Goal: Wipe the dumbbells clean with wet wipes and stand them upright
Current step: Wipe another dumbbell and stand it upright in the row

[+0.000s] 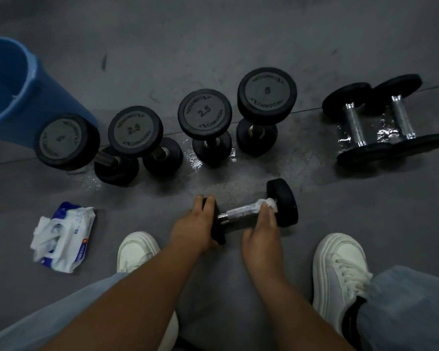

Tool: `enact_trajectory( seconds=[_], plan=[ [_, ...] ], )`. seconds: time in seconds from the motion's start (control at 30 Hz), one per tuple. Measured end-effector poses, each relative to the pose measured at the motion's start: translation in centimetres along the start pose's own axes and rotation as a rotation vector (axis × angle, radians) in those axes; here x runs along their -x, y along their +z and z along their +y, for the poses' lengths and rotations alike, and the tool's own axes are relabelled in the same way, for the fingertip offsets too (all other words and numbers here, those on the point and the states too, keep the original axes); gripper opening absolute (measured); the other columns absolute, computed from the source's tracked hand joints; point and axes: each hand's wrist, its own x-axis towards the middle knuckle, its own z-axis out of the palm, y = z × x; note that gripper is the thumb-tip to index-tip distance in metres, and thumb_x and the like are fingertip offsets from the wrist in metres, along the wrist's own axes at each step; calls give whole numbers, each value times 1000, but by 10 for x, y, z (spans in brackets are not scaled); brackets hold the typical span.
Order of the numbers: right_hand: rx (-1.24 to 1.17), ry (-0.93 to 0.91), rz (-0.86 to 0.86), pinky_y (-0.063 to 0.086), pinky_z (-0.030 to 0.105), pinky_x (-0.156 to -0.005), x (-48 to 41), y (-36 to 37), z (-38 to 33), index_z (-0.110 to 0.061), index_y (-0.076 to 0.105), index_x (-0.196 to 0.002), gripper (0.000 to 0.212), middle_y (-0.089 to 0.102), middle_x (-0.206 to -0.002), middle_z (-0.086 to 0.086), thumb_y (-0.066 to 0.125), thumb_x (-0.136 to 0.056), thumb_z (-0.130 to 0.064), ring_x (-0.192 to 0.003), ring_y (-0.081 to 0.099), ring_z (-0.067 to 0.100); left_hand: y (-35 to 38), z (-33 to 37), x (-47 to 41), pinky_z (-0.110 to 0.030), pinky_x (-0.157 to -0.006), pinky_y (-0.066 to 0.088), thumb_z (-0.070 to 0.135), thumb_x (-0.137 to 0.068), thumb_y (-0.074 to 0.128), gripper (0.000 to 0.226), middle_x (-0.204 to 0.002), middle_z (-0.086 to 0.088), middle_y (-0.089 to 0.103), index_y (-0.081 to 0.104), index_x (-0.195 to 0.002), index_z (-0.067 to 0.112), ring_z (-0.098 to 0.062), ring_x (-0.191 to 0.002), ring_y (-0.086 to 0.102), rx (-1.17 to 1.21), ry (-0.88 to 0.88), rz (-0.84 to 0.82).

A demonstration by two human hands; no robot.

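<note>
A small black dumbbell (283, 202) lies on its side on the grey floor in front of me. My left hand (197, 225) grips its near-left weight head. My right hand (262, 230) presses a white wet wipe (254, 207) around the chrome handle, close to the right head. Behind it, several black dumbbells stand upright in a row: one marked 5 (66, 141), two marked 2.5 (134, 130) (204, 112), and another marked 5 (266, 95). Two more dumbbells (380, 122) lie on their sides at the right.
An open pack of wet wipes (64, 236) lies on the floor at the left. A blue bucket (18, 95) stands at the far left behind the row. My white shoes (134, 250) (340, 272) flank my hands. Wet patches shine on the floor.
</note>
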Motion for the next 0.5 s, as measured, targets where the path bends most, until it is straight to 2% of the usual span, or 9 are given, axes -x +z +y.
enact_trajectory(
  seconds=[0.07, 0.13, 0.23, 0.33, 0.37, 0.47, 0.5],
  plan=[
    [81, -30, -73, 43, 31, -94, 0, 0, 7, -21, 11, -153, 72, 8, -160, -8, 44, -91, -8, -133, 38, 19, -1, 2, 2, -45, -97, 49, 42, -65, 87, 120, -160, -5, 7, 7, -152, 22, -31, -131, 45, -62, -11, 3],
    [138, 30, -105, 47, 34, -88, -1, -1, 11, -20, 5, -154, 75, 3, -160, -6, 44, -90, -8, -124, 45, 24, -1, 6, 7, -45, -99, 48, 42, -67, 86, 123, -162, -5, 4, 2, -154, 20, -30, -137, 38, -90, -14, 18],
    [11, 182, -99, 47, 38, -90, 7, -1, -1, -19, 16, -151, 70, 15, -157, 2, 45, -88, -7, -120, 50, 31, 7, 14, 18, -42, -100, 46, 41, -73, 81, 120, -163, -3, 0, -2, -156, 18, -28, -139, 34, -48, -17, 62],
    [-96, 1, -49, 47, 38, -92, 8, -2, -11, -25, 26, -147, 71, 24, -154, -4, 48, -83, -5, -122, 47, 25, 13, 20, 33, -38, -105, 40, 41, -80, 75, 115, -165, -4, -11, -6, -157, 15, -29, -142, 31, -12, -22, 74],
    [-89, 18, -40, 46, 38, -93, 3, -2, -10, -25, 27, -146, 70, 25, -154, -4, 50, -83, -6, -123, 47, 26, 12, 20, 37, -36, -106, 39, 39, -81, 74, 114, -165, -5, -13, -7, -157, 14, -30, -142, 32, -13, -23, 61],
    [-154, 321, -113, 41, 39, -101, -4, -6, 1, -18, 27, -146, 65, 26, -154, 5, 52, -87, -10, -128, 45, 33, 2, 25, 50, -34, -106, 38, 33, -81, 74, 114, -164, -4, -19, -9, -157, 13, -31, -139, 37, -43, -34, -15],
    [-163, 336, -130, 39, 38, -102, -2, -8, 6, -16, 28, -146, 63, 26, -154, 7, 51, -88, -9, -128, 44, 33, -2, 27, 52, -33, -104, 39, 31, -81, 76, 115, -164, -3, -21, -9, -157, 14, -31, -138, 40, -52, -41, -36]
  ],
)
